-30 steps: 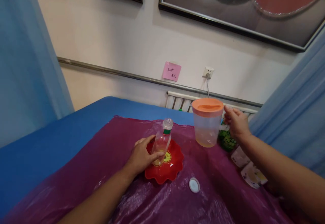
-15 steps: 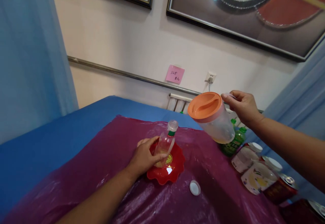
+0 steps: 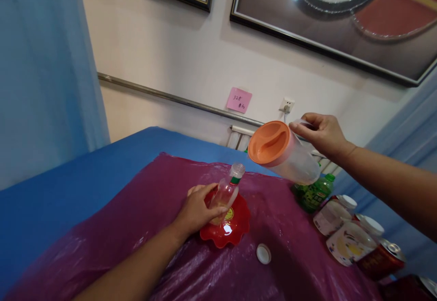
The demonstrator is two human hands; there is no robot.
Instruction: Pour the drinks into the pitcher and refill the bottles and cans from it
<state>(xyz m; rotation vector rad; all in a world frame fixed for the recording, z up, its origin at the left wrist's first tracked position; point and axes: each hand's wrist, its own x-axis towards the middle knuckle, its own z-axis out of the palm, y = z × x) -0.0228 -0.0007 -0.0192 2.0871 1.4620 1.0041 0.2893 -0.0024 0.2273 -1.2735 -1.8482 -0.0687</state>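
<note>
My left hand point(image 3: 201, 205) is closed around a clear bottle point(image 3: 227, 192), uncapped and leaning slightly right, with some liquid low inside. Under the bottle lies a red scalloped plate point(image 3: 239, 228) with a yellow mark in its middle. My right hand point(image 3: 322, 132) grips the handle of a translucent pitcher point(image 3: 295, 162) with an orange lid point(image 3: 269, 143). The pitcher is held in the air, tipped left, its lid up and to the right of the bottle's mouth, apart from it. A little liquid seems to sit low in the pitcher. A white cap point(image 3: 263, 253) rests near the plate.
On the right stand green bottles point(image 3: 316, 194), white-lidded clear jars point(image 3: 351, 242) and red cans point(image 3: 384, 257). Purple plastic sheeting point(image 3: 143, 219) covers part of the blue surface point(image 3: 112, 164). Behind are a wall rail point(image 3: 170, 98), a socket point(image 3: 287, 105) and a pink note point(image 3: 239, 100).
My right hand has tipped the pitcher further left, and its lid has come nearer the bottle's mouth. My left hand still holds the bottle over the plate. The view has shifted slightly.
</note>
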